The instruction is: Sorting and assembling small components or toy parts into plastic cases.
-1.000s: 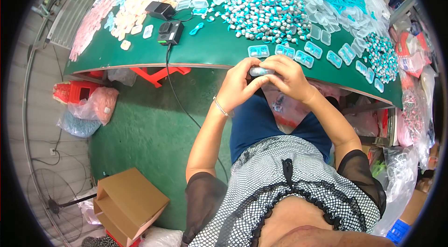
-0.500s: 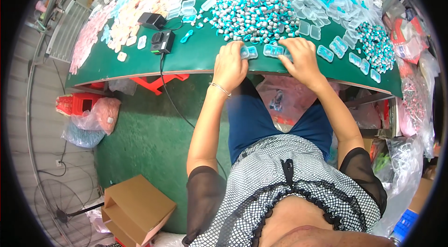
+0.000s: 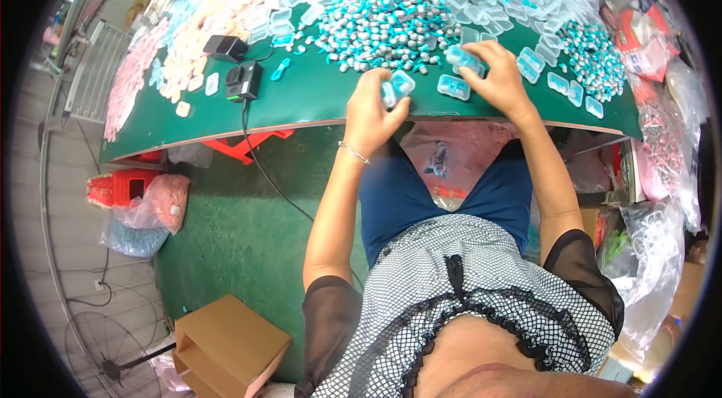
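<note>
Between the thumb and fingers of my left hand is a small clear plastic case with blue pieces in it, near the table's front edge. My right hand grips another clear case, also with blue inside, held a little above the table and blurred by motion. A third filled case lies on the green table between the hands, touched by neither. Just beyond them spreads a large heap of small grey-and-blue pieces.
More filled cases and a smaller heap of pieces lie to the right. Empty clear cases are piled behind. On the left stand a black corded box and pale pink pieces. An open cardboard box sits on the floor.
My right hand has moved away from the table's front edge and now holds a case in the air. My left hand has tilted its case. The middle case stays on the table.
</note>
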`<state>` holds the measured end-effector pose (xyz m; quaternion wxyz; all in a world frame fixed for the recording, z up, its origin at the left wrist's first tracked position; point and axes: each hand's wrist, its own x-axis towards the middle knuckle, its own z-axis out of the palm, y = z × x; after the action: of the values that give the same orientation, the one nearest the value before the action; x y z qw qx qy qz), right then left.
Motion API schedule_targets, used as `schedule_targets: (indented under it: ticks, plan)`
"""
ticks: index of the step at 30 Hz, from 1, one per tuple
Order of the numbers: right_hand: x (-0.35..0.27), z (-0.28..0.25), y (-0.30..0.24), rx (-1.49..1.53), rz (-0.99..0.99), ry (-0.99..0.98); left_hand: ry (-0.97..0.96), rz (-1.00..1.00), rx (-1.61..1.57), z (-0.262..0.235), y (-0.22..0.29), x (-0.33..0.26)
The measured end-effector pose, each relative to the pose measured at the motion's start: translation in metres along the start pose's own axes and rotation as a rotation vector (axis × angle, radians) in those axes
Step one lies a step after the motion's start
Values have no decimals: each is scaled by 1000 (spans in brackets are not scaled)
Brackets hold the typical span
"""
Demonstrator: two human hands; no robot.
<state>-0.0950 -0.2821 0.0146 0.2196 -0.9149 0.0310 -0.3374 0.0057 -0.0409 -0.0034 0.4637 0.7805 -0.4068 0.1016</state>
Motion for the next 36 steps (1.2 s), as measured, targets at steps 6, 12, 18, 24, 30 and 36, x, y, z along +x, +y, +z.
schedule_targets:
  ticks: [6,12,18,24,30,36]
  plan:
    - [-16,-10,27,-87,54,-111,-209,182,96,39,36,26]
    - [-8,-11,22,-258,38,-284,-396,225,135,60,35,36]
    - [-9,-14,37,-221,-149,-135,-403,206,205,63,46,44]
    - [-32,-58,50,-113,141,-119,-462,145,354,65,52,47]
    - [-39,-51,49,-158,5,-190,-392,102,194,61,52,31]
    - [-37,-46,37,-44,3,-169,-285,74,-217,53,47,2]
